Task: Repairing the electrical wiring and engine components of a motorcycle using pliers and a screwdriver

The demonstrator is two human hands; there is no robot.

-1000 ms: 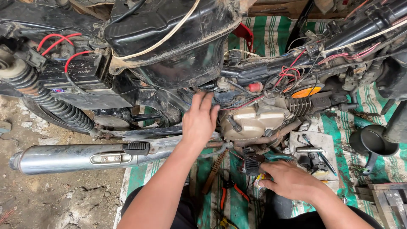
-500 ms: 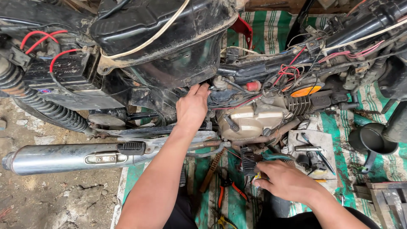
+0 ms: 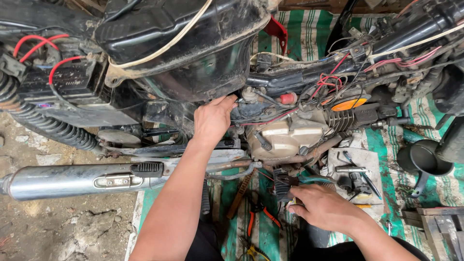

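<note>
While low, both hands (image 3: 212, 118) on motorcycle (image 3: 285, 135).

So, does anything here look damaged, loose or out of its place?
Yes. Red and black wires hang loose and tangled above the engine. Tools, among them orange-handled pliers, lie scattered on the striped mat. The left hand reaches in under the dusty black tank; the right hand rests by a ribbed footpeg.

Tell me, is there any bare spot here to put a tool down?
Bare striped mat shows at the top, between the red part and the frame. Bare ground lies below the silver exhaust pipe. It is crowded between the left hand and right hand: pliers, engine and small parts on the grey sheet.
</note>
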